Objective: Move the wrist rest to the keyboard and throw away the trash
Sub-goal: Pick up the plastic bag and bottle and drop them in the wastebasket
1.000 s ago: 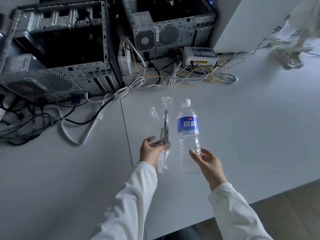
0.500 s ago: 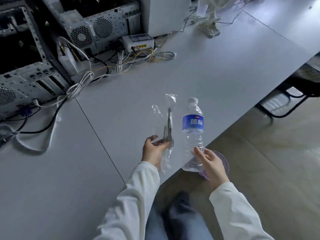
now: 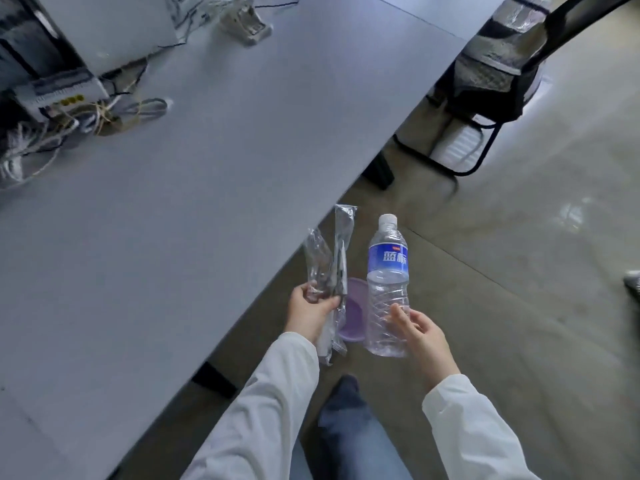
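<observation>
A: Left hand (image 3: 313, 311)?

B: Closed around clear plastic wrappers (image 3: 330, 271), gripped at mid-length. The wrappers stand roughly upright, top ends above the fist, lower ends hanging below it beside the white sleeve (image 3: 273, 393). Hand sits at the edge of the grey table (image 3: 207, 168), wrappers overlapping that edge in view.

A: Right hand (image 3: 420, 332)?

B: Fingers wrapped on the lower body of a clear plastic bottle (image 3: 388, 289). Bottle upright, white cap on, blue label on the upper half, looks empty. It is held over the floor (image 3: 519, 254), clear of the table, just beside the wrappers but not touching them.

A: Bin?

B: A purple round container (image 3: 351, 313) shows between the two hands, lower down on the floor, mostly hidden by wrappers and bottle. Cannot tell what it holds.

A: Wrist rest, keyboard?

B: Neither in view.

A: Surroundings?

B: Bundled cables (image 3: 104, 116) and a white box with yellow ports (image 3: 59, 93) at the far left of the table. A black chair (image 3: 491, 81) stands past the table's end.
</observation>
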